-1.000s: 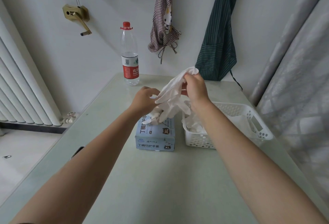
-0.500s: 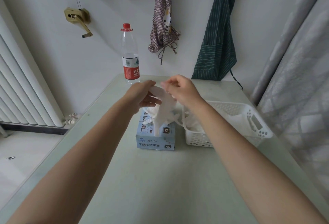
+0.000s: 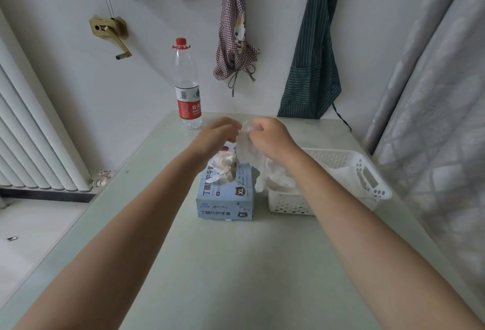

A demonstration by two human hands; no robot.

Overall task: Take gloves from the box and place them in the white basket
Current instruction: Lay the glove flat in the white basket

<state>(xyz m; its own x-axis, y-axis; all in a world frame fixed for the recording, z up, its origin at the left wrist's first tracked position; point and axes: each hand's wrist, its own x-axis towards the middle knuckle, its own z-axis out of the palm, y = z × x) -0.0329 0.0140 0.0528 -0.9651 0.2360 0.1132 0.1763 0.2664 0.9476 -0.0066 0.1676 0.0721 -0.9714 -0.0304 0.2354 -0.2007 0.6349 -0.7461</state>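
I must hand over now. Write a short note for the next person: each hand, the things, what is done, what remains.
Right hand: shut on a crumpled white glove, above the light-blue cardboard glove box.
Left hand: blurred beside the glove; grip unclear.
White perforated plastic basket: right of the box, already holds white gloves.
More gloves bulge from the box opening.
Left: drop this glove in the basket, continue.

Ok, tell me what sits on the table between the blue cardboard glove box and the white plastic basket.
Nothing: the head view shows only a bare strip of pale green table between the blue cardboard glove box and the white plastic basket.
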